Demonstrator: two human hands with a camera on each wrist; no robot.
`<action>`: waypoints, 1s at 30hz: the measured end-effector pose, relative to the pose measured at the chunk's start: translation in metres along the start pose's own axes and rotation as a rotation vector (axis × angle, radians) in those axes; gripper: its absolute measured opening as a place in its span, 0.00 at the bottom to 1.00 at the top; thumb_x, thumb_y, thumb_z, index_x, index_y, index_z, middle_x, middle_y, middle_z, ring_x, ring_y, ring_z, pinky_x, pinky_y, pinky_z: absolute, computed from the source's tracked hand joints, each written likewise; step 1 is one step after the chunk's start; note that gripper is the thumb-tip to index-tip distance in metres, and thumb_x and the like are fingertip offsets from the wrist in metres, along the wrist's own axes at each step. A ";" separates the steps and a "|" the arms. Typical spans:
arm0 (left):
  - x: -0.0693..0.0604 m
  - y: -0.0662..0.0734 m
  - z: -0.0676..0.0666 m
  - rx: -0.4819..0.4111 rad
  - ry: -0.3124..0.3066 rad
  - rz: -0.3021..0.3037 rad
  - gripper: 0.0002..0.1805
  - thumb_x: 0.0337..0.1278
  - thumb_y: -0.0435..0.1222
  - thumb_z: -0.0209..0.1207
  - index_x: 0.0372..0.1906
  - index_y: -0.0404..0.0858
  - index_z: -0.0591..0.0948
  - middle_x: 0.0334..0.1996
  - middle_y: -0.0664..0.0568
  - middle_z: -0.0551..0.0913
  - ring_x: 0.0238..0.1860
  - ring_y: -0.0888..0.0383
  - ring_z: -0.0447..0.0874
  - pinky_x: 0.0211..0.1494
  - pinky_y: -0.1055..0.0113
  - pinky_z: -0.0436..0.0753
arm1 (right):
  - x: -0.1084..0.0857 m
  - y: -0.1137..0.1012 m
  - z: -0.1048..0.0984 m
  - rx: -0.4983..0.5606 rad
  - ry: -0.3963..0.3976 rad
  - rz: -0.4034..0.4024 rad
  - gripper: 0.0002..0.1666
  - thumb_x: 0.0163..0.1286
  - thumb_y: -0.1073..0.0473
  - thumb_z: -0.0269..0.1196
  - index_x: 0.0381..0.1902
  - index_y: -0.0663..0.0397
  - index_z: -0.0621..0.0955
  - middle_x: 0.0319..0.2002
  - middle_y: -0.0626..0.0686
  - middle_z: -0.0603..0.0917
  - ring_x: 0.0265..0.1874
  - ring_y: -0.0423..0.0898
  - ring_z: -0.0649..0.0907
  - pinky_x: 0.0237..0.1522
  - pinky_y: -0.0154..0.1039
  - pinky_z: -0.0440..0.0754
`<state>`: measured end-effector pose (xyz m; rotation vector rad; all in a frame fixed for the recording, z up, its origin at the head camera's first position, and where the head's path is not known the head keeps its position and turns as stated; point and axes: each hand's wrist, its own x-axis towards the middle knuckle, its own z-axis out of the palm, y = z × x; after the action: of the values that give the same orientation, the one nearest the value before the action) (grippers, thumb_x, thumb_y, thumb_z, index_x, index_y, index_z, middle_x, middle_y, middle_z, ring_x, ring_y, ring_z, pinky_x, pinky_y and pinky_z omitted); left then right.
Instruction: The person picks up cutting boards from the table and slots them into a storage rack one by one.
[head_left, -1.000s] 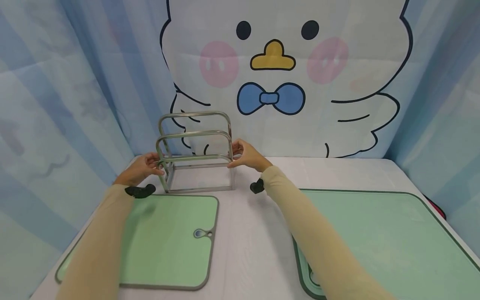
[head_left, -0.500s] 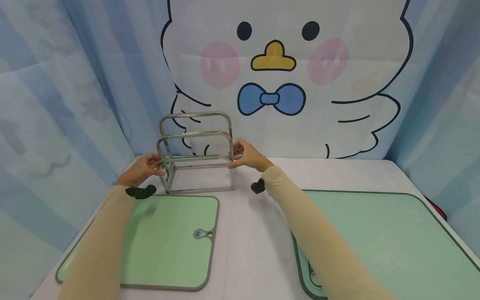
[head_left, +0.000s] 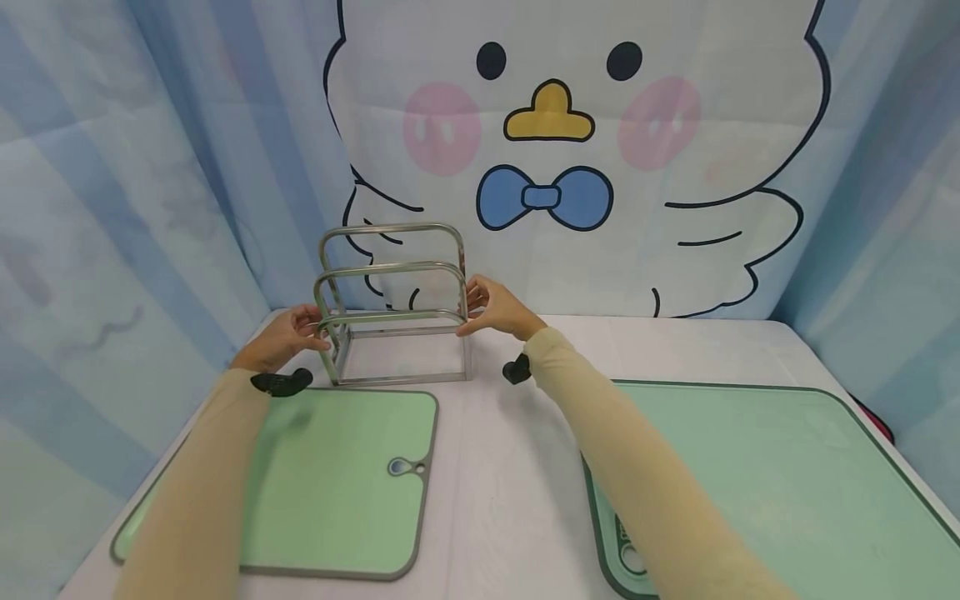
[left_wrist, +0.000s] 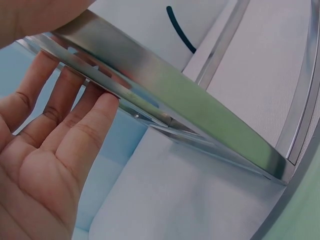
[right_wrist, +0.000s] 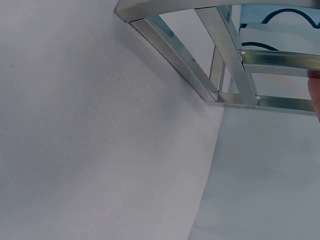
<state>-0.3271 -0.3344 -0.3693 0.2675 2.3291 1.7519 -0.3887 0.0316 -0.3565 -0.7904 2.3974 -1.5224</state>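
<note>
Metal rack [head_left: 390, 317] between left hand [head_left: 283, 338] and right hand [head_left: 500, 312], each with a grip on one side.

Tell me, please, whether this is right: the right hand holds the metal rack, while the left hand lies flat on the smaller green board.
Not quite. The left hand is not on the smaller green board: it grips the left side of the metal rack, as the head and left wrist views show. The right hand does hold the rack.
</note>
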 end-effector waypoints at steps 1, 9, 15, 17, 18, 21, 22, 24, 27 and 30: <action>0.000 0.000 0.001 -0.001 -0.001 0.000 0.29 0.57 0.26 0.57 0.60 0.34 0.56 0.55 0.55 0.61 0.71 0.40 0.47 0.47 0.82 0.75 | 0.000 0.000 -0.001 -0.002 0.000 0.002 0.32 0.45 0.67 0.75 0.47 0.58 0.70 0.46 0.59 0.78 0.46 0.52 0.80 0.54 0.44 0.80; 0.005 0.004 0.008 0.014 -0.026 -0.007 0.42 0.57 0.24 0.55 0.70 0.25 0.42 0.70 0.31 0.45 0.73 0.37 0.41 0.46 0.85 0.73 | -0.006 0.001 -0.011 -0.018 -0.009 0.004 0.33 0.45 0.66 0.75 0.48 0.58 0.71 0.47 0.59 0.78 0.47 0.53 0.80 0.54 0.45 0.80; 0.011 0.006 0.017 0.018 -0.030 0.015 0.39 0.56 0.23 0.55 0.68 0.26 0.47 0.65 0.35 0.54 0.72 0.37 0.46 0.46 0.84 0.74 | -0.013 0.003 -0.021 -0.023 -0.015 0.020 0.35 0.46 0.65 0.75 0.50 0.60 0.70 0.49 0.62 0.76 0.50 0.55 0.79 0.57 0.46 0.78; 0.013 0.006 0.021 0.014 -0.024 0.020 0.34 0.56 0.23 0.56 0.65 0.28 0.52 0.59 0.43 0.60 0.71 0.39 0.50 0.46 0.83 0.75 | -0.016 0.004 -0.024 -0.019 -0.018 0.023 0.36 0.46 0.65 0.75 0.51 0.62 0.69 0.50 0.63 0.76 0.51 0.56 0.78 0.58 0.47 0.77; 0.015 0.006 0.022 0.013 -0.021 0.023 0.32 0.55 0.23 0.56 0.62 0.29 0.55 0.56 0.47 0.62 0.70 0.40 0.52 0.46 0.82 0.75 | -0.017 0.005 -0.025 -0.015 -0.018 0.023 0.36 0.46 0.66 0.75 0.52 0.62 0.69 0.50 0.64 0.76 0.51 0.57 0.78 0.59 0.47 0.77; 0.018 0.007 0.028 0.013 -0.015 0.032 0.27 0.54 0.23 0.57 0.56 0.34 0.59 0.50 0.54 0.64 0.67 0.45 0.57 0.46 0.81 0.76 | -0.021 0.008 -0.030 -0.018 -0.012 0.022 0.36 0.47 0.66 0.74 0.51 0.62 0.69 0.50 0.63 0.76 0.51 0.56 0.78 0.59 0.47 0.77; 0.019 0.008 0.030 0.013 -0.017 0.037 0.26 0.54 0.23 0.57 0.56 0.34 0.60 0.49 0.54 0.64 0.66 0.46 0.58 0.46 0.81 0.76 | -0.022 0.009 -0.032 -0.021 -0.008 0.020 0.35 0.47 0.66 0.74 0.51 0.61 0.69 0.49 0.63 0.76 0.51 0.56 0.78 0.59 0.47 0.77; 0.021 0.009 0.034 0.015 -0.023 0.045 0.27 0.55 0.23 0.57 0.56 0.33 0.59 0.50 0.53 0.64 0.65 0.46 0.59 0.46 0.81 0.76 | -0.025 0.012 -0.035 -0.021 -0.002 0.017 0.35 0.47 0.66 0.74 0.50 0.61 0.69 0.49 0.62 0.76 0.50 0.55 0.78 0.59 0.46 0.77; 0.024 0.010 0.040 0.014 -0.030 0.050 0.30 0.55 0.23 0.57 0.60 0.29 0.57 0.53 0.49 0.63 0.67 0.43 0.57 0.47 0.81 0.75 | -0.029 0.016 -0.040 -0.018 0.001 0.010 0.35 0.47 0.66 0.74 0.50 0.61 0.69 0.49 0.62 0.76 0.50 0.54 0.78 0.59 0.46 0.77; 0.026 0.012 0.044 0.009 -0.030 0.047 0.32 0.55 0.23 0.57 0.62 0.28 0.55 0.56 0.47 0.62 0.70 0.40 0.53 0.47 0.83 0.74 | -0.032 0.018 -0.044 -0.013 0.003 0.005 0.35 0.47 0.66 0.74 0.50 0.62 0.69 0.49 0.63 0.76 0.51 0.55 0.78 0.60 0.46 0.77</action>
<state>-0.3399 -0.2830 -0.3714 0.3500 2.3284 1.7467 -0.3872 0.0892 -0.3564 -0.7842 2.4123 -1.5086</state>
